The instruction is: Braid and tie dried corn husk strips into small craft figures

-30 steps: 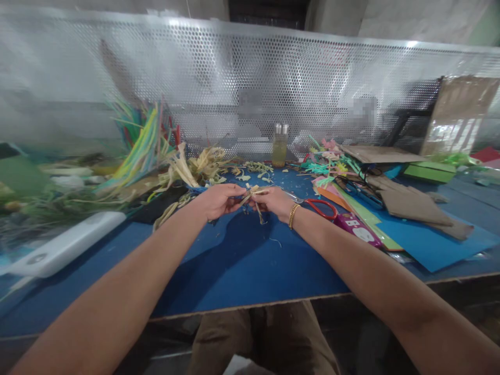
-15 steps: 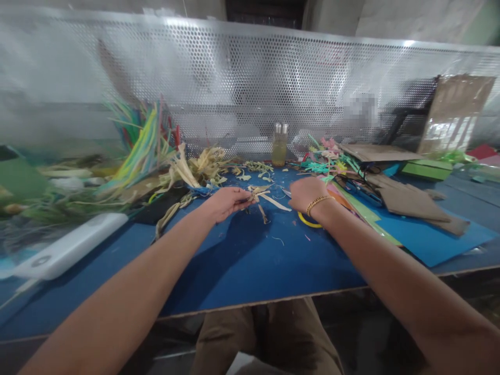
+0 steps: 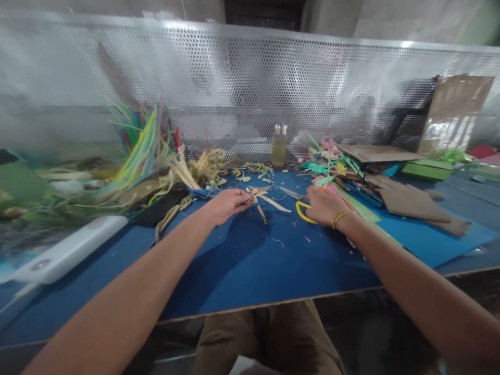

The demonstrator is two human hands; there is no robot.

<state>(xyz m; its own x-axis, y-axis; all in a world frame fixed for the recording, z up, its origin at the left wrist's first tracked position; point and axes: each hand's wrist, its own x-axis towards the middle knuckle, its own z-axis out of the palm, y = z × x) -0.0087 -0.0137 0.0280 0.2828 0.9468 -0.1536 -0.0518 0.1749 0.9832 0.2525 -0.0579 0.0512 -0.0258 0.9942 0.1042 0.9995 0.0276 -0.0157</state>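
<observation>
My left hand (image 3: 230, 205) pinches a small bundle of pale dried husk strips (image 3: 254, 195) between thumb and fingers. One flat strip sticks out to the right from the bundle, and a thin piece hangs below it. To the right, my right hand (image 3: 326, 203), with a gold bracelet at the wrist, is closed at the handles of a pair of scissors (image 3: 303, 212). A yellow handle loop shows beside the fingers. The blades point left toward the husk strips, apart from them. The fingers hide the other handle.
A pile of dried husk (image 3: 207, 166) and coloured strips (image 3: 142, 151) lie at the left back. A glass bottle (image 3: 279, 148) stands by the perforated metal panel (image 3: 258, 78). Cardboard pieces (image 3: 414, 200) and a blue sheet (image 3: 437, 239) lie right; a white power strip (image 3: 74, 250) lies left.
My right hand has moved to the right and come round the scissors' handles, and the yellow loop has shifted slightly. The left hand and its husk strips have stayed nearly still.
</observation>
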